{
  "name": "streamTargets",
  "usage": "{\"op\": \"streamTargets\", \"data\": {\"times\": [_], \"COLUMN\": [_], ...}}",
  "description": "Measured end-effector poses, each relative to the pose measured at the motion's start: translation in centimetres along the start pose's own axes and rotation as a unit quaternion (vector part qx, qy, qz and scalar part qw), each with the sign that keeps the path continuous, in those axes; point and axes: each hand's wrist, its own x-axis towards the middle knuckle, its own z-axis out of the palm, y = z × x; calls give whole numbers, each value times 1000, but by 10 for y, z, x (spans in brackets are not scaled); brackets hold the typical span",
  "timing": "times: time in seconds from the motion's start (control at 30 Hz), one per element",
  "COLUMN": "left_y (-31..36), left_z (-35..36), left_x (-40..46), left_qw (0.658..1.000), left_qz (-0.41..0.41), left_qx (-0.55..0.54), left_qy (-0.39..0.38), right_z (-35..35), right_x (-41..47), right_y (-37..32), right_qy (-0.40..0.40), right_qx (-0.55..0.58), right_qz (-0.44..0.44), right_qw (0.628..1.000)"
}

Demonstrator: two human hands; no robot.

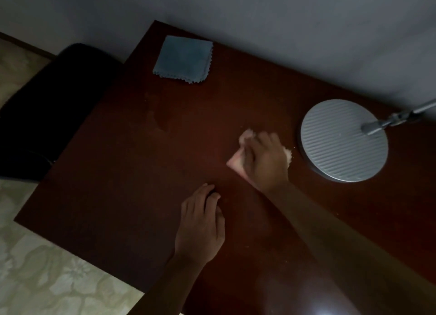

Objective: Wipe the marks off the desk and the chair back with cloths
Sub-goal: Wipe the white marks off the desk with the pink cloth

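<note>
A dark red-brown desk [132, 173] fills most of the head view. My right hand [266, 160] presses a pale pink cloth [236, 160] flat on the desk, just left of the lamp base. The cloth shows at the hand's left side and a bit at its right. My left hand [200, 225] rests flat on the desk nearer to me, its fingers close together and holding nothing. A folded blue cloth [182, 59] lies at the desk's far left corner. A faint smear [160, 118] shows on the desk below the blue cloth. A black chair [54, 107] stands left of the desk.
A round ribbed grey lamp base [344, 140] with a metal arm [401, 115] stands at the right. A grey wall [283, 19] runs behind the desk. Pale patterned floor [47, 267] lies to the left. A few small crumbs lie near the lamp base.
</note>
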Motion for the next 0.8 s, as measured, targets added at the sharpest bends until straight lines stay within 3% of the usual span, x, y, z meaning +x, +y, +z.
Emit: {"op": "streamTargets", "data": {"times": [0.1,0.33,0.4,0.5,0.7,0.8], "left_y": [2,1,1,1,3,1], "left_z": [0,-1,-2,-2,-2,-2], "left_x": [0,-2,-2,-1,-1,-2], "left_qw": [1000,1000,1000,1000,1000,1000], "left_qz": [-4,-6,-10,-15,-15,-13], "left_qx": [0,9,7,15,26,24], "left_qy": [9,-11,-10,1,-3,2], "right_z": [5,5,6,5,8,10], "right_x": [37,-39,-16,10,-43,-23], "right_y": [21,-31,-11,8,-25,-8], "right_qy": [27,-46,-31,21,7,14], "right_qx": [-28,71,41,7,41,11], "right_qz": [61,-99,-73,45,-52,-33], "right_qw": [997,991,996,999,998,999]}}
